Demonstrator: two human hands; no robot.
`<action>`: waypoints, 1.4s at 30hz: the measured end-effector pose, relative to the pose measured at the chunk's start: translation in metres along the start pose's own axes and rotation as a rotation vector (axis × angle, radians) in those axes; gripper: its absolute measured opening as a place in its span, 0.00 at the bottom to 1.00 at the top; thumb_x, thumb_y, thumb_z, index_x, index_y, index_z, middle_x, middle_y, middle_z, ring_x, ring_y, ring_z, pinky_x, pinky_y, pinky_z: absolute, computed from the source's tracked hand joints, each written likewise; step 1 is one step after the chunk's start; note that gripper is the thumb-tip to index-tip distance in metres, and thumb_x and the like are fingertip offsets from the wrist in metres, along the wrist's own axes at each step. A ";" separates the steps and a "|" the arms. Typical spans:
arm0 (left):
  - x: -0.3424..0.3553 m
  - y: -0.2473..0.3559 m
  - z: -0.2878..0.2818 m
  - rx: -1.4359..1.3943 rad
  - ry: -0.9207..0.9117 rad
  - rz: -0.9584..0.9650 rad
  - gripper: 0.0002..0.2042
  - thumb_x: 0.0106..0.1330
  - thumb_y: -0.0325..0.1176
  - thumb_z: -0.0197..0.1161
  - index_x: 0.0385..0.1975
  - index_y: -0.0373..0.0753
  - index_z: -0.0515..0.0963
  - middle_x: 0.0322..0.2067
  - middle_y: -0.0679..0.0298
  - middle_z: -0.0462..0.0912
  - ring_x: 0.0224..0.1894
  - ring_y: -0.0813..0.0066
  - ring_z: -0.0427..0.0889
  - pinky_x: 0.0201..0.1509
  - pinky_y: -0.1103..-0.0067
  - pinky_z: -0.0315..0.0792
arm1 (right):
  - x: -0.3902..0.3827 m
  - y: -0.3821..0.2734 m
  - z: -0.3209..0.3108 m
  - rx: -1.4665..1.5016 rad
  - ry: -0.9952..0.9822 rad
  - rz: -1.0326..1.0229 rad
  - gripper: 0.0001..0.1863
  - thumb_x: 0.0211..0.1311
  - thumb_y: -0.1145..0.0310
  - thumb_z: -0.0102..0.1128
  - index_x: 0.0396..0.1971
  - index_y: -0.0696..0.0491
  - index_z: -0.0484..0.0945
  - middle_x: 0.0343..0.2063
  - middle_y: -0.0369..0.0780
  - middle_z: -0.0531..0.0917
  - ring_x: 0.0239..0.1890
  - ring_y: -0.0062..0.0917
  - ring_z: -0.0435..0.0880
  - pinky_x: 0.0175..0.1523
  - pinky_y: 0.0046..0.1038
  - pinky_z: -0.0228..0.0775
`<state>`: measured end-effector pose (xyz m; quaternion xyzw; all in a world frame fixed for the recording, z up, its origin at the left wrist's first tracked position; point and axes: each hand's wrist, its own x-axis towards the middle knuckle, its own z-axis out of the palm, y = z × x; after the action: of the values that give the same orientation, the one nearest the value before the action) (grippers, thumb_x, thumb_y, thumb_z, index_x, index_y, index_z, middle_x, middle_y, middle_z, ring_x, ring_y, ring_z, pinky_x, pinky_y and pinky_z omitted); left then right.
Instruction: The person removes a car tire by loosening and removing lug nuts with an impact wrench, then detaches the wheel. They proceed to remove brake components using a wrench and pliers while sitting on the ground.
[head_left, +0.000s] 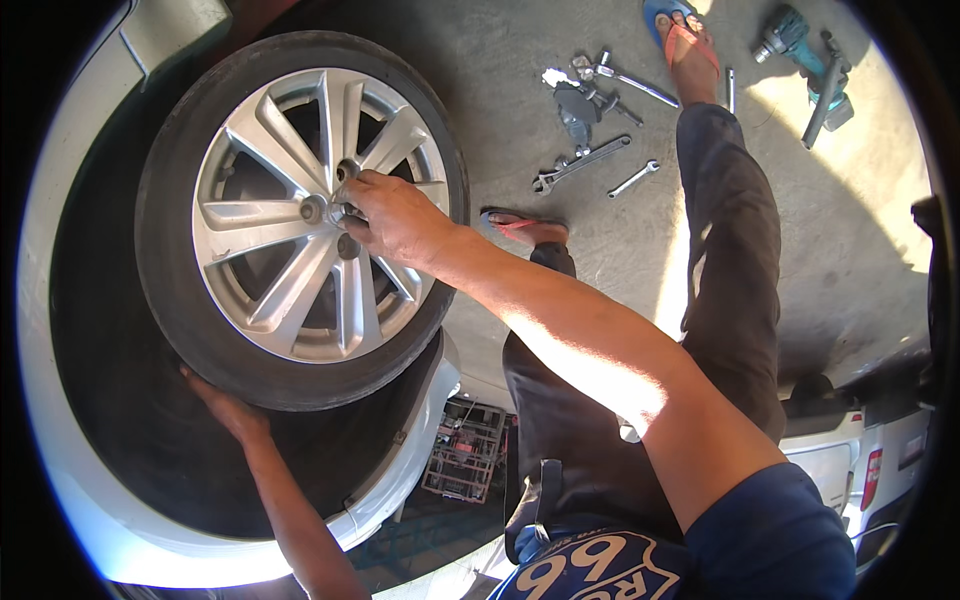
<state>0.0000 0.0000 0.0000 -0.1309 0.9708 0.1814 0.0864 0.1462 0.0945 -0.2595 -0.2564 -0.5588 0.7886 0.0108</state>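
Between the left hand [232,405] and the right hand [400,215] stands the wheel [285,215], silver-spoked, facing the person, within the arch of a pale car body [40,300]. At its middle, the right hand's thumb and fingers are pinched close around a small metal piece [347,212], perhaps a nut or socket; the fingers cover too much of it to say which. The left hand lies against the near lower edge of the tyre [165,250]; its fingers go partly out of sight there, so I cannot tell whether it grips or merely supports.

The step in hand seems to be working a fastener at the hub by touch while the wheel is steadied. The next move probably calls for keeping the piece square to its hole and the wheel from tipping.

Off to the right of the right hand, on the floor [620,240], lie an adjustable wrench [585,163], a smaller spanner [633,179], a ratchet handle [640,85] and, farthest out, a teal power tool [795,45].
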 end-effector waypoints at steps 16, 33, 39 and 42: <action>0.009 -0.019 -0.002 -0.251 -0.057 -0.003 0.36 0.74 0.58 0.41 0.72 0.35 0.55 0.72 0.54 0.55 0.73 0.56 0.55 0.75 0.65 0.50 | 0.024 -0.023 0.023 -0.166 -0.044 -0.020 0.13 0.54 0.75 0.62 0.40 0.60 0.78 0.36 0.49 0.81 0.42 0.43 0.84 0.49 0.38 0.78; 0.008 -0.022 -0.005 -0.281 -0.022 -0.005 0.37 0.73 0.58 0.45 0.72 0.33 0.54 0.73 0.53 0.54 0.73 0.57 0.55 0.75 0.66 0.51 | 0.035 -0.049 0.024 -0.386 -0.229 0.166 0.23 0.74 0.56 0.42 0.39 0.62 0.79 0.28 0.53 0.84 0.32 0.44 0.86 0.42 0.42 0.79; 0.011 -0.023 -0.006 -0.211 0.041 0.009 0.37 0.73 0.58 0.45 0.73 0.35 0.53 0.73 0.54 0.54 0.73 0.57 0.55 0.75 0.65 0.51 | 0.039 -0.053 0.021 -0.246 -0.318 0.341 0.24 0.75 0.57 0.39 0.40 0.63 0.78 0.29 0.53 0.84 0.34 0.44 0.86 0.45 0.42 0.79; 0.008 -0.019 -0.004 -0.202 0.051 0.012 0.37 0.73 0.58 0.44 0.73 0.36 0.54 0.73 0.54 0.54 0.73 0.56 0.55 0.75 0.65 0.51 | 0.037 -0.054 0.025 -0.335 -0.204 0.306 0.23 0.74 0.58 0.41 0.41 0.63 0.78 0.29 0.53 0.84 0.33 0.44 0.86 0.45 0.41 0.79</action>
<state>-0.0022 -0.0206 -0.0044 -0.1375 0.9504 0.2752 0.0467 0.0897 0.1042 -0.2199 -0.2555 -0.6345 0.6992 -0.2078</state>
